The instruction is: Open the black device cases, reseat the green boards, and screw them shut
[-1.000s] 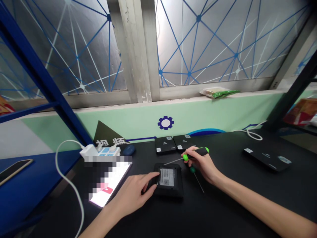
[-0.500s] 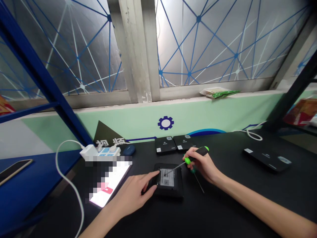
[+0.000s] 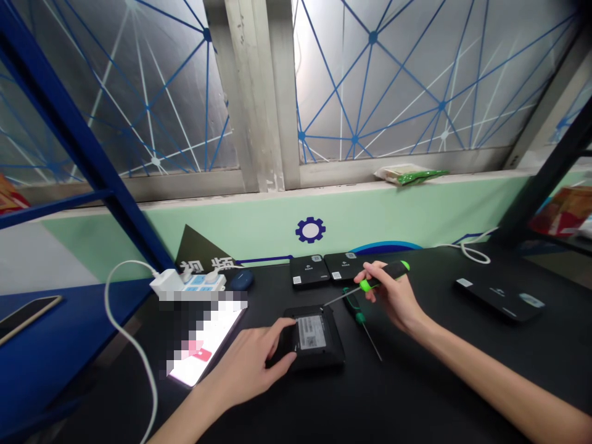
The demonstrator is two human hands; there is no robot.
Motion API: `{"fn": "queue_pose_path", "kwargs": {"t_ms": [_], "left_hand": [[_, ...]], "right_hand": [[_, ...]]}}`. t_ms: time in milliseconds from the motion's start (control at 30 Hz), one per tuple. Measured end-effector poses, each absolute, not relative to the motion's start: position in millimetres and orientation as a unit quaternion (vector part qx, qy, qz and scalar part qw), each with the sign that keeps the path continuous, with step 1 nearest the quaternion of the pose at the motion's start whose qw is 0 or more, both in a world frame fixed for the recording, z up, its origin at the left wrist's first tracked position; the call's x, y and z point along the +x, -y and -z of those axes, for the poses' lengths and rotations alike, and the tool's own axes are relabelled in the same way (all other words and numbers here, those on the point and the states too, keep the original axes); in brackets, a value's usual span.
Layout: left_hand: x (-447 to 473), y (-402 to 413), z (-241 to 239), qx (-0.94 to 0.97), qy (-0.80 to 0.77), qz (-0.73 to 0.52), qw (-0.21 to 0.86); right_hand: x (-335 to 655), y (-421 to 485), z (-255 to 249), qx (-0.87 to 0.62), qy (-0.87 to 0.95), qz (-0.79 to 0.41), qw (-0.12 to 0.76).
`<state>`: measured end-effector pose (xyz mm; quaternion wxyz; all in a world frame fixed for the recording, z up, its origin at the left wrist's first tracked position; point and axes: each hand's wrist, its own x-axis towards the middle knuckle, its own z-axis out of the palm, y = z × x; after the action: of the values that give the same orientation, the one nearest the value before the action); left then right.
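A flat black electronic box (image 3: 330,336) with a white printed label lies on the black table. My left hand (image 3: 256,357) grips its left side, index finger and thumb bent over the edge onto the top face. A screwdriver with a black and bright green handle (image 3: 391,271) is held in my right hand (image 3: 393,296), its fingers closed round the front of the handle. The shaft slants down to the left, and its tip is at the box's far edge; whether it touches is hard to tell. A second screwdriver (image 3: 359,317), dark green, lies just right of the box.
Two similar black boxes (image 3: 309,272) sit near the wall, another box (image 3: 499,299) at the right. Left of my left hand lies a lit phone (image 3: 198,351). Behind it are a white power strip (image 3: 203,283) with a cable (image 3: 134,345) and a dark blue rounded object (image 3: 242,280).
My right hand has moved up and right with the screwdriver, whose tip shifted from the label to the box's far edge. The second screwdriver's handle now shows. My left hand stays on the box.
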<state>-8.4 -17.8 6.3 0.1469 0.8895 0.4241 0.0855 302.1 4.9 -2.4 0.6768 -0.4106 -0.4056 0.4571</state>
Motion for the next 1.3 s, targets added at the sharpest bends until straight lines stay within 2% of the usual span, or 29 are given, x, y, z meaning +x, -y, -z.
{"fn": "queue_pose_path", "kwargs": {"t_ms": [267, 533, 767, 933, 1133, 1300], "left_hand": [[-9.6, 17.4, -5.3, 0.887, -0.428, -0.077, 0.152], [-10.7, 15.6, -2.9, 0.888, -0.427, -0.074, 0.153], [-11.0, 14.9, -3.0, 0.891, -0.424, -0.072, 0.145], [-10.0, 14.2, -4.4, 0.879, -0.45, -0.083, 0.137], [-8.3, 13.6, -5.8, 0.877, -0.456, -0.077, 0.13], [-7.0, 13.5, -6.6, 0.878, -0.456, -0.077, 0.123]], "right_hand": [[301.2, -3.6, 0.8, -0.419, 0.411, -0.46, 0.667], [302.1, -1.9, -0.6, -0.445, 0.468, -0.37, 0.668], [298.4, 0.4, -1.2, -0.429, 0.474, -0.363, 0.678], [292.4, 5.0, 2.7, -0.403, 0.466, -0.414, 0.67], [276.9, 22.5, 3.9, -0.36, 0.486, -0.519, 0.604], [267.4, 32.6, 3.9, -0.336, 0.516, -0.542, 0.572]]}}
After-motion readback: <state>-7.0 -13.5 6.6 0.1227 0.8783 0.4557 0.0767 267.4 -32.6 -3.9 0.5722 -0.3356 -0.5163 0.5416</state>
